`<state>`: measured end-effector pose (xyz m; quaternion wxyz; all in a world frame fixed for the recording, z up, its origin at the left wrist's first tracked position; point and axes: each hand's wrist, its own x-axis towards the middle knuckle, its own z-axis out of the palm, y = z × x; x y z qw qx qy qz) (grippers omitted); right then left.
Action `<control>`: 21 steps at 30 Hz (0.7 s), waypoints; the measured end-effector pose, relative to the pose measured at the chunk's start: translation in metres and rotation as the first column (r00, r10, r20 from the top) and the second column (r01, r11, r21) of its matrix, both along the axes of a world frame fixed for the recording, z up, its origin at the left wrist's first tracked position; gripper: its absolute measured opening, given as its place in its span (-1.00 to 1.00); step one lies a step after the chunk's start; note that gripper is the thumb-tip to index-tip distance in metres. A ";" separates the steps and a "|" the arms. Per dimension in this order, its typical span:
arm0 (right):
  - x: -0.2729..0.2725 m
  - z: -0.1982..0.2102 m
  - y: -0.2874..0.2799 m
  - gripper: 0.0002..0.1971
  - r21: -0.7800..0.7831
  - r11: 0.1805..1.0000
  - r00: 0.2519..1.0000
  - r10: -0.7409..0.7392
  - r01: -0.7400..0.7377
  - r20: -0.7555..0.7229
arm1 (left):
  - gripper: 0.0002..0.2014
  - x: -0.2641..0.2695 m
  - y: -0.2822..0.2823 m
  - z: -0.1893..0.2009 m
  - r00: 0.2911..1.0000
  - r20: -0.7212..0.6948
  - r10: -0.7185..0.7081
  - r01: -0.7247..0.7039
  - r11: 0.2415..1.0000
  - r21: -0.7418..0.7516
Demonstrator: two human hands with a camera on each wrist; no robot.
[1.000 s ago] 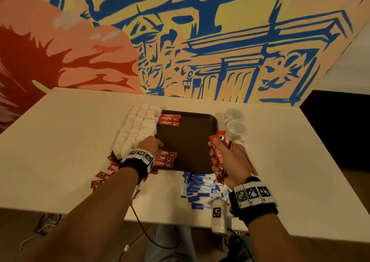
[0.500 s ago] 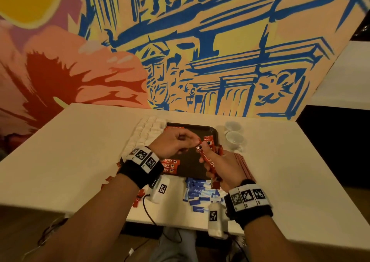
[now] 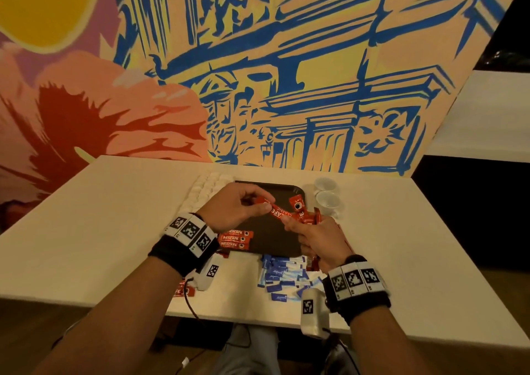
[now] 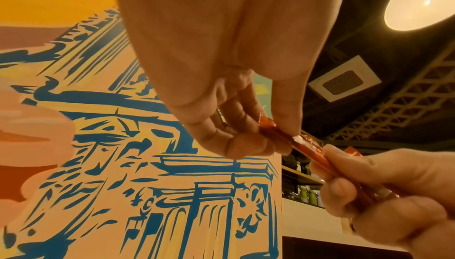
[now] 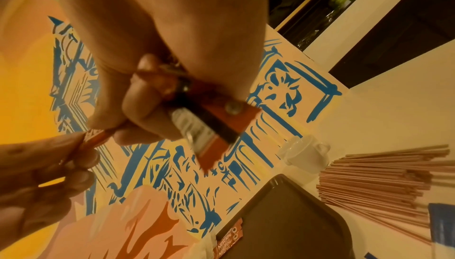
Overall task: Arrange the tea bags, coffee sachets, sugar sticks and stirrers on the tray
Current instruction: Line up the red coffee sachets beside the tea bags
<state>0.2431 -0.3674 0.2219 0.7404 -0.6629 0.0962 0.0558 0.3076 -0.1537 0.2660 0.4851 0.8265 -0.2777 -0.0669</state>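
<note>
— Coffee sachet (image 3: 277,211): what does it look like, and where is it?

— A slim red stick with white lettering, lifted above the dark tray (image 3: 269,242). My left hand (image 3: 235,207) pinches its end at 9 o'clock between thumb and fingertips. My right hand (image 3: 321,238), at 4 o'clock from the stick, grips the other end along with a bunch of more red sachets (image 3: 301,212).
</note>
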 end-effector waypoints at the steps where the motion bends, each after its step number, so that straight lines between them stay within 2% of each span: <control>1: 0.000 0.000 0.000 -0.73 0.002 1.000 1.000 0.001 -0.001 0.009 | -0.86 0.001 0.001 0.000 1.000 0.004 0.002 -0.002 1.000 0.004; 4: 0.001 0.002 0.000 -0.80 0.016 1.000 1.000 0.023 -0.023 -0.001 | -0.88 0.005 0.004 0.002 0.999 -0.053 -0.006 0.003 0.999 -0.046; 6: 0.002 0.006 -0.001 -0.81 0.045 0.997 0.998 0.058 -0.056 -0.027 | -0.84 0.007 0.004 0.001 0.994 -0.108 -0.003 -0.009 0.993 -0.116; 10: 0.005 0.012 0.001 -0.69 0.070 0.995 0.997 0.067 -0.064 -0.040 | -0.71 0.005 -0.005 0.001 0.969 -0.238 0.061 -0.122 0.960 -0.251; 13: 0.006 0.011 0.003 -0.74 0.043 0.998 0.998 0.053 -0.052 -0.028 | -0.71 0.001 -0.008 -0.007 0.944 -0.329 0.032 -0.110 0.969 -0.221; 17: 0.006 0.007 0.009 -0.82 -0.009 0.998 0.997 0.067 -0.068 -0.048 | -0.90 -0.003 -0.014 -0.021 0.961 -0.277 -0.013 -0.030 0.988 -0.149; 21: 0.006 0.004 0.009 -0.82 -0.056 0.995 0.995 0.076 -0.080 -0.065 | -0.95 -0.003 -0.020 -0.024 0.981 -0.191 0.022 -0.039 0.995 -0.087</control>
